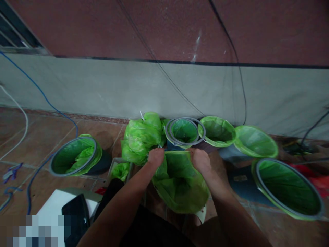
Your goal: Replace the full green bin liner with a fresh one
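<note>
A green plastic bag (190, 195) hangs open between my knees, its far rim stretched into a straight line. My left hand (156, 157) grips the left end of that rim. At the right end, my right hand (200, 159) has its fingers closed over the plastic. Whether a bin stands inside or under this bag I cannot tell. Just beyond my left hand lies a heap of full, tied green bags (141, 137). Past my hands, a bin (183, 132) lined in green carries loose grey rings on its top.
More green-lined bins stand at the left (73, 156), along the wall (218, 132) and at the right (288, 188). A small box (120, 171) holds green plastic. A dark phone (76, 214) lies on a white surface at lower left. A blue cable (48, 97) crosses the tiled floor.
</note>
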